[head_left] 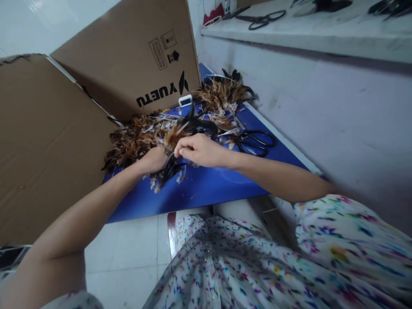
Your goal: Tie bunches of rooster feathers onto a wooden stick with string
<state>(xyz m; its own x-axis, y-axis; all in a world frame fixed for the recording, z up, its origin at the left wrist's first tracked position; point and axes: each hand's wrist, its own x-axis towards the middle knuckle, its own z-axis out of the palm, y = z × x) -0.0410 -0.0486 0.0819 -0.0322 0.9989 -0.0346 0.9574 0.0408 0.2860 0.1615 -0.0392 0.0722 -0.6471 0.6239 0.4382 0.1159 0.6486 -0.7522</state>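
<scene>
The fingers (180, 149) of the right hand (198, 150) are curled, and the thumb is pressed close to the forefinger; whether some thin thing is pinched between them, I cannot tell. The left hand (156, 159) is just beside it, with its fingers closed on the lower end of a bunch of feathers (175, 134), brown and black, which rises between and beyond the two hands. The top of this bunch is a little blurred.

Below the hands, some dark feathers (167, 172) lie near the front edge of the blue desk (206, 191). To the left and behind, there is a wide loose pile of brown feathers (133, 136), which reaches to the cardboard panels. Farther back, near the wall, lies a second heap of feathers (223, 92). Between this heap and the right forearm are black-handled scissors (257, 140), flat on the desk, and their blades are partly hidden by feathers.

A small white device (186, 101) with a dark display is beside the tall cardboard panel (135, 56), where "YUETU" is printed upside down. On the right, the white shelf (309, 32) carries another pair of scissors (262, 20) and a red object (214, 16).
</scene>
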